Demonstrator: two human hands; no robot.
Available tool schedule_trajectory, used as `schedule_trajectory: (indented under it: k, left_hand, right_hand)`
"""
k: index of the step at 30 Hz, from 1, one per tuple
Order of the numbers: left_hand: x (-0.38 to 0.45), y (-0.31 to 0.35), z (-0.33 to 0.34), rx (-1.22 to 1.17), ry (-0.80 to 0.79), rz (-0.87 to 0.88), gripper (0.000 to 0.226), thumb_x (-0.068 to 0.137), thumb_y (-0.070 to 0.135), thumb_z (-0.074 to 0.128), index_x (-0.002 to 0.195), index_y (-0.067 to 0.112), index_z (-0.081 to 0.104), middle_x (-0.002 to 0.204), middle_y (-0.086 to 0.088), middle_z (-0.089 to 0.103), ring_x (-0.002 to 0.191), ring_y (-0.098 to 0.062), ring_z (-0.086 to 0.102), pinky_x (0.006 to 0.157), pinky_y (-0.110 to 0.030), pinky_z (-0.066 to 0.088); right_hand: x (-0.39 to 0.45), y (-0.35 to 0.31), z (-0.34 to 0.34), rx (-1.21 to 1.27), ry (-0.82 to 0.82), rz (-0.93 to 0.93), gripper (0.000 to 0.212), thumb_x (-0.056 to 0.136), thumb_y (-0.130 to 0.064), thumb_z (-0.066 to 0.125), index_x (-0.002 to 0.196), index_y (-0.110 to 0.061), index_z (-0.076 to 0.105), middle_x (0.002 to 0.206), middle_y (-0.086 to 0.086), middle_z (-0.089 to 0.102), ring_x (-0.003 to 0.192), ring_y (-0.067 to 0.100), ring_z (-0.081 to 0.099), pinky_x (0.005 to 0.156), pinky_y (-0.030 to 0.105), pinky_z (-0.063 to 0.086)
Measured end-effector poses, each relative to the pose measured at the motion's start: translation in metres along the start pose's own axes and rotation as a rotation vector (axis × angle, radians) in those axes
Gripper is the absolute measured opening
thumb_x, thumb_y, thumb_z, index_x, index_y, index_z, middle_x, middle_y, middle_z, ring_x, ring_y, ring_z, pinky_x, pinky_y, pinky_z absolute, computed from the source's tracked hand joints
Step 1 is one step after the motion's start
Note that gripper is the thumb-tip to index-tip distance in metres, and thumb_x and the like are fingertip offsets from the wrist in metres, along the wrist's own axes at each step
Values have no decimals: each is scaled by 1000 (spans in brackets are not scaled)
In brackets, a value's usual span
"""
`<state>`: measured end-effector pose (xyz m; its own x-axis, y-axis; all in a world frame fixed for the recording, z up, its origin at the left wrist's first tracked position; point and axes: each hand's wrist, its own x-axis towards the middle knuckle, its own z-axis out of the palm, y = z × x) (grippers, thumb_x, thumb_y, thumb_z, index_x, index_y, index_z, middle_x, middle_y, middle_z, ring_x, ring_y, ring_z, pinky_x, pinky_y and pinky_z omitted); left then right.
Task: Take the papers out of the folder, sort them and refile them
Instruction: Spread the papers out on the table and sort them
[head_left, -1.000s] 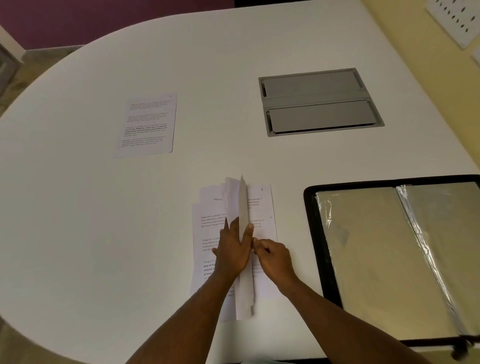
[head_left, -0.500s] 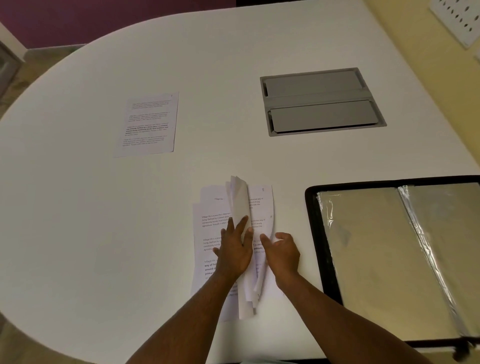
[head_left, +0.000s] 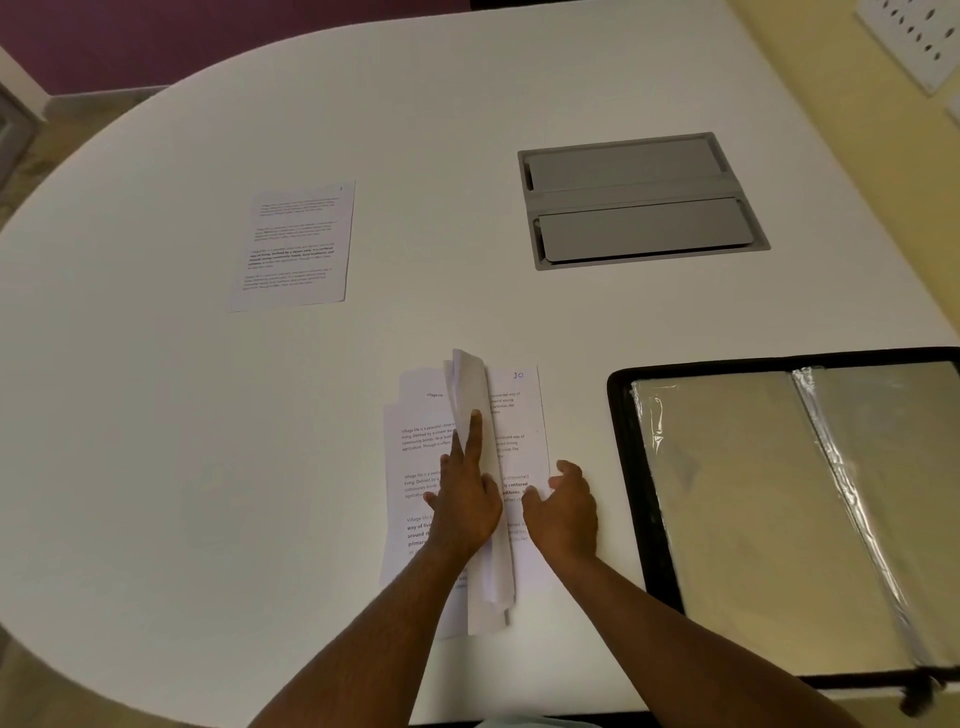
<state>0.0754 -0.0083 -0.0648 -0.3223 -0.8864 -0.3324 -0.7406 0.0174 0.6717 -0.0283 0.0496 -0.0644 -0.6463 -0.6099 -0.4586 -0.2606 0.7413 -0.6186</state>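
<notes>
The left grip lies with fingers straight and spread, pressing against a few white printed sheets that stand turned up on edge along the middle of the pile; it curls round nothing. The right grip hovers just at 3 o'clock of those raised sheets, fingers loosely bent and apart, holding nothing; whether its fingertips touch the paper cannot be told. The loose pile of white printed papers lies flat near the 6 o'clock edge of the white rounded worktop, its top right-hand page marked "10" at the upper corner. At 3 o'clock of the pile, well apart from it, the open black-edged folder with clear plastic sleeves lies flat. At 11 o'clock of the pile, well apart, a single white printed sheet lies alone. At 1 o'clock a grey rectangular hatch with two flaps sits flush in the worktop.
</notes>
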Motion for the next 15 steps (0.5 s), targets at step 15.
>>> schedule_trajectory:
  k: [15]
  left_hand:
    - [1,1,6,147,-115,-35,47,104,32,30,149,44,20,162,4,-11,148,-33,-13,108,-72,1]
  right_hand:
    - [-1,-4,-7,42,-32,-95,26,93,-20,63,116,-10,63,115,5,67,98,19,66,77,14,44]
